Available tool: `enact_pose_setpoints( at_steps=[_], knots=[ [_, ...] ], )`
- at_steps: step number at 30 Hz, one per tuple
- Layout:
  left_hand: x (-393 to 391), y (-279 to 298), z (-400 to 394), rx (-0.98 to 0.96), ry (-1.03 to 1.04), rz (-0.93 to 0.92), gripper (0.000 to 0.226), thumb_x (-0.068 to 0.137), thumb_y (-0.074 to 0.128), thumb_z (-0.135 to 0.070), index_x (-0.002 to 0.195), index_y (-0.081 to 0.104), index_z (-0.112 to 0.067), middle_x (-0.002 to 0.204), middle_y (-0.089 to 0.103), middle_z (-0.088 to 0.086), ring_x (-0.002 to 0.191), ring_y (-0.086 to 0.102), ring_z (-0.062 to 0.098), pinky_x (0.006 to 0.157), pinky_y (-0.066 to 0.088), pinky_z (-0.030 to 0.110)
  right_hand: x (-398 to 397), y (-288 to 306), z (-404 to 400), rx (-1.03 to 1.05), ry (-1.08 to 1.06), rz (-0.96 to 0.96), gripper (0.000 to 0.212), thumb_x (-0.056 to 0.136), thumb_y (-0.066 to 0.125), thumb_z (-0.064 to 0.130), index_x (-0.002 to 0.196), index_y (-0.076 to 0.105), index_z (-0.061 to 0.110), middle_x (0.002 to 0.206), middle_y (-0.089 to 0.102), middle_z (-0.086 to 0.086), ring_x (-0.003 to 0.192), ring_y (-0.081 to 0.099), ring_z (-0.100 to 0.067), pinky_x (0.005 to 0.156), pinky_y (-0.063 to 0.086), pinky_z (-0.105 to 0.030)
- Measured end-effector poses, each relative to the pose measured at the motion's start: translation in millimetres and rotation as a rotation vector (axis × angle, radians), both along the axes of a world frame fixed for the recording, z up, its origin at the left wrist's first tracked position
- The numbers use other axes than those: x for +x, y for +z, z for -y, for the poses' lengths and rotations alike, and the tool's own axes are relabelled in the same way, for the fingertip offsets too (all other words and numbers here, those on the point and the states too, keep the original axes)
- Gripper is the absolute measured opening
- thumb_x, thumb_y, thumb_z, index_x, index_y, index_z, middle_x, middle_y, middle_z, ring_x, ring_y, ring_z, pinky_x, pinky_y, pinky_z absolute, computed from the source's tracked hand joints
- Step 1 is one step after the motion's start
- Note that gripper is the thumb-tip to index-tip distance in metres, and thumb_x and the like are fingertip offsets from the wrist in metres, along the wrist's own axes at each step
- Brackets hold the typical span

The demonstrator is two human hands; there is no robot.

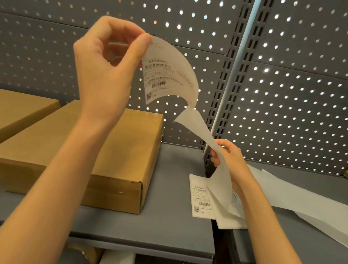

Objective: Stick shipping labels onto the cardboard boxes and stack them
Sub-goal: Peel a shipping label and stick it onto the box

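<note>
Overhead, left hand (108, 64) pinching curled label (170, 73), right hand (229, 159) gripping backing paper (198, 124) (lower right), hands apart.

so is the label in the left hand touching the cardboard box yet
Apart. The head view shows the left hand pinching the label up in the air before the pegboard, well above the cardboard box, its last corner joined to the backing strip.

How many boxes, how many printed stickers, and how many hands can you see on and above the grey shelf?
Cardboard boxes: 2, one at the left edge and one beside it.
Printed shipping labels: 2, one being peeled, one lying on the shelf.
Hands: 2, left and right.
Total: 6
</note>
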State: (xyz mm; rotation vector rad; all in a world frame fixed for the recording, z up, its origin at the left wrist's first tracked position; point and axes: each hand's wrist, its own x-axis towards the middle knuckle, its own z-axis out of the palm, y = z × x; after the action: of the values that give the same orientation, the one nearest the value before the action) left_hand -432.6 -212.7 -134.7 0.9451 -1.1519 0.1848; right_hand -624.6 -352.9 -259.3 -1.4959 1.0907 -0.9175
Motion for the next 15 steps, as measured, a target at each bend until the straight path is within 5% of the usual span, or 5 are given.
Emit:
enact_pose_setpoints(
  at_steps=[8, 15],
  knots=[
    [15, 3, 0, 0.048, -0.074, -0.160, 0.006, 0.087, 0.063, -0.018, 0.083, 0.060, -0.021, 0.085, 0.064, 0.000, 0.080, 0.063, 0.011, 0.068, 0.050, 0.022, 4, 4, 7, -0.084, -0.139, -0.021, 0.013, 0.094, 0.044, 0.009, 0.090, 0.056, 0.011, 0.087, 0.058, -0.001, 0.081, 0.052, -0.017, 0.068, 0.042, -0.026],
    [13, -8, 5, 0.262, -0.091, -0.168, 0.012, 0.085, 0.064, -0.010, 0.079, 0.061, -0.019, 0.076, 0.061, -0.002, 0.075, 0.061, 0.010, 0.061, 0.048, 0.017, 6, 33, -6, -0.401, -0.231, -0.004, 0.016, 0.096, 0.046, 0.022, 0.099, 0.060, 0.015, 0.087, 0.059, 0.006, 0.079, 0.053, -0.009, 0.066, 0.042, -0.018]
  ],
)
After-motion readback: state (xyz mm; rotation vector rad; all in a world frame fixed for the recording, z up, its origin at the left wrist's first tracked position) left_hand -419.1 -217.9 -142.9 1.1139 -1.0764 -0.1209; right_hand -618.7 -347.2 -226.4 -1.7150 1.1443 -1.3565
